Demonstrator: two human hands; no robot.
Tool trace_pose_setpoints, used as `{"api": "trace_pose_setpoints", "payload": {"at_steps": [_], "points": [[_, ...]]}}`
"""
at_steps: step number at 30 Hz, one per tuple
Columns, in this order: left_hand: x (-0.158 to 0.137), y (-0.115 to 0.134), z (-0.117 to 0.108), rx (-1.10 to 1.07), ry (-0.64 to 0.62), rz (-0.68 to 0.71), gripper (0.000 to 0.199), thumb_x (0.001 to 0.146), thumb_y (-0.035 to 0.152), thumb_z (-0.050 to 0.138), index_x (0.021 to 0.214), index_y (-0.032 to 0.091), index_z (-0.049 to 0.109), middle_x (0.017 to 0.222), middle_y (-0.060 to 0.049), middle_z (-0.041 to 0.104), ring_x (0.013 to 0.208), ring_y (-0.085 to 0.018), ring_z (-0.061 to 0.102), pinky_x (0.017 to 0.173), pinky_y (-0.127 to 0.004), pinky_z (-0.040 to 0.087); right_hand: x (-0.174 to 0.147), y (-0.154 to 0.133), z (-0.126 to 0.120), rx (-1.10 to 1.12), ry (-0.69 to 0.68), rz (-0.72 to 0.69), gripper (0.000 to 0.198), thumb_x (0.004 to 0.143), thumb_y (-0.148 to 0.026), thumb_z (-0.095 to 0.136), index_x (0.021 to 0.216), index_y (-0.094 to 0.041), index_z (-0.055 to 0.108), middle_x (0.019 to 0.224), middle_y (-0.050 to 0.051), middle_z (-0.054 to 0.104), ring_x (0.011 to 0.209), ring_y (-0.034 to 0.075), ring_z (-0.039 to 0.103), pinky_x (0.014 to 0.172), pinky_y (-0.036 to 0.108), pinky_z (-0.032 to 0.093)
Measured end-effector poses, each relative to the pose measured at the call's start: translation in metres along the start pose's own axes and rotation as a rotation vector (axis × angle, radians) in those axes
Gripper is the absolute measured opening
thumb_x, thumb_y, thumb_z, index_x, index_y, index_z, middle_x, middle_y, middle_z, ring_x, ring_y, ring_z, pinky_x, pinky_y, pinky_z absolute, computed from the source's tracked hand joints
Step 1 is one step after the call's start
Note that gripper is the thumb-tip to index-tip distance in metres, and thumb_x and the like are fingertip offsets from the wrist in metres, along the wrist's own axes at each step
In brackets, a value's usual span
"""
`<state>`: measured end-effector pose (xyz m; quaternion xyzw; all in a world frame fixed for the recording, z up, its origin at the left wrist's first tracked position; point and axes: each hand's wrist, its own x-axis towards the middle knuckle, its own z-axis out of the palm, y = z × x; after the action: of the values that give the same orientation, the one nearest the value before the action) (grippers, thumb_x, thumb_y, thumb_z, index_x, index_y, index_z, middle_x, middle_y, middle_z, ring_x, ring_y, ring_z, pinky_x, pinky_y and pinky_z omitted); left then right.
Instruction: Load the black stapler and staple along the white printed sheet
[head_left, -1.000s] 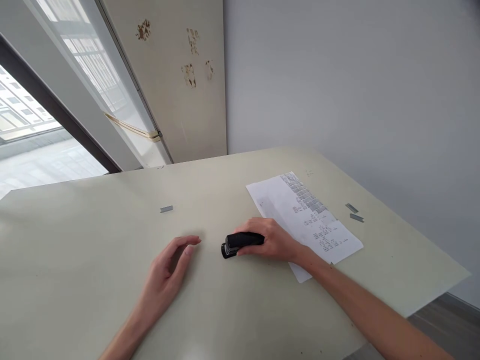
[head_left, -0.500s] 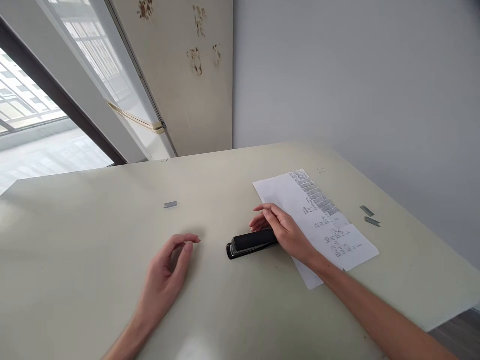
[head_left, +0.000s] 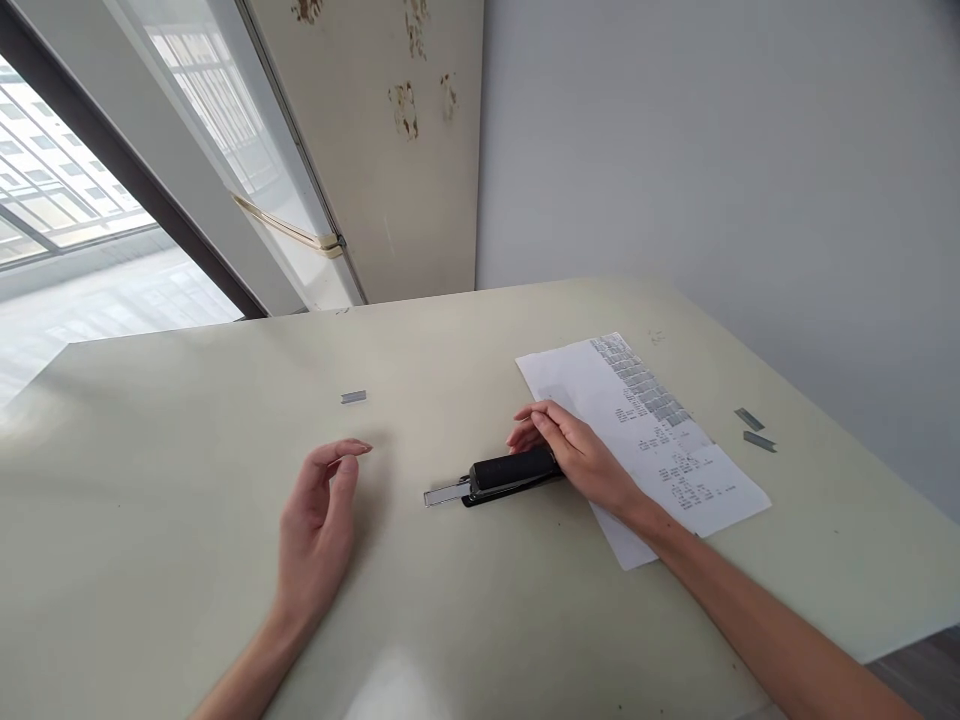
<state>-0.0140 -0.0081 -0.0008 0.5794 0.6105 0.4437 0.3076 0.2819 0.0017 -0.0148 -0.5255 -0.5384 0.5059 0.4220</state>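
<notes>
A black stapler (head_left: pixel 514 470) lies on the table, its front end pointing left. From that end juts a metal staple tray (head_left: pixel 446 493). My right hand (head_left: pixel 574 455) is closed around the stapler's rear end, which its fingers and palm hide. Left of the tray, my left hand (head_left: pixel 319 520) hovers with loosely curved fingers, thumb apart from the palm and nothing held. Under my right hand and forearm lies a sheet of paper (head_left: pixel 570 370) with printed text and a darker printed strip.
One short strip of staples (head_left: pixel 353 397) lies beyond my left hand. Two more staple strips (head_left: pixel 757 431) rest near the right edge of the pale table (head_left: pixel 187 430). A fridge (head_left: pixel 382 200) and a grey wall (head_left: pixel 712 130) stand behind the table.
The metal tray has come out of the stapler's front end. My left hand has moved left, away from the stapler. My right hand stays on the stapler. The view has shifted slightly.
</notes>
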Motion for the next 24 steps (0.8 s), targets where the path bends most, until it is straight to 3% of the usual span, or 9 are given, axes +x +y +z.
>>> {"api": "trace_pose_setpoints", "payload": {"at_steps": [5,8,11,15,20,24], "points": [[-0.001,-0.003,0.0,-0.007,-0.03,0.014,0.031,0.104,0.054,0.054,0.111,0.027,0.067,0.122,-0.004,0.069,0.124,-0.024,0.06,0.105,-0.036,0.046,-0.001,-0.001,-0.006,-0.022,-0.041,-0.038,0.041,0.107,-0.059,0.045,0.111,-0.022,0.064,0.104,0.006,0.077,0.102,0.022,0.074,0.1,0.04,0.056],[-0.002,-0.002,-0.001,-0.02,-0.065,0.007,0.032,0.104,0.055,0.054,0.112,0.027,0.067,0.124,-0.004,0.068,0.123,-0.024,0.061,0.104,-0.035,0.046,-0.006,-0.002,-0.011,-0.165,-0.158,-0.105,0.04,0.107,-0.057,0.048,0.115,-0.024,0.068,0.112,0.006,0.077,0.108,0.022,0.071,0.098,0.038,0.055],[-0.003,0.001,-0.001,-0.038,-0.11,-0.008,0.034,0.103,0.056,0.055,0.112,0.026,0.067,0.12,-0.005,0.07,0.117,-0.025,0.063,0.102,-0.036,0.047,-0.012,0.001,-0.013,-0.416,-0.271,-0.249,0.032,0.099,-0.05,0.067,0.12,-0.027,0.07,0.117,0.005,0.076,0.106,0.024,0.07,0.09,0.037,0.056],[-0.006,0.003,0.001,-0.17,-0.193,-0.033,0.035,0.102,0.056,0.059,0.113,0.024,0.068,0.119,-0.007,0.072,0.118,-0.027,0.064,0.106,-0.038,0.046,-0.018,0.007,-0.009,-0.521,-0.24,-0.475,0.022,0.098,-0.035,0.071,0.119,-0.028,0.068,0.108,0.003,0.077,0.097,0.022,0.072,0.083,0.034,0.057],[-0.015,-0.001,0.013,-0.81,-0.395,-0.323,0.041,0.101,0.055,0.064,0.119,0.019,0.072,0.136,-0.014,0.071,0.138,-0.032,0.058,0.117,-0.043,0.043,-0.027,0.007,0.004,-0.59,-0.167,-0.714,0.023,0.101,-0.027,0.065,0.124,-0.028,0.062,0.123,0.006,0.075,0.096,0.019,0.075,0.075,0.031,0.059],[-0.019,0.009,0.027,-1.196,-0.465,-0.666,0.05,0.108,0.05,0.051,0.118,0.007,0.075,0.138,-0.022,0.069,0.139,-0.032,0.059,0.119,-0.042,0.044,-0.031,0.006,0.017,-0.715,-0.008,-0.974,0.04,0.098,-0.008,0.062,0.132,-0.028,0.064,0.134,0.01,0.072,0.115,0.022,0.072,0.091,0.037,0.06]]}}
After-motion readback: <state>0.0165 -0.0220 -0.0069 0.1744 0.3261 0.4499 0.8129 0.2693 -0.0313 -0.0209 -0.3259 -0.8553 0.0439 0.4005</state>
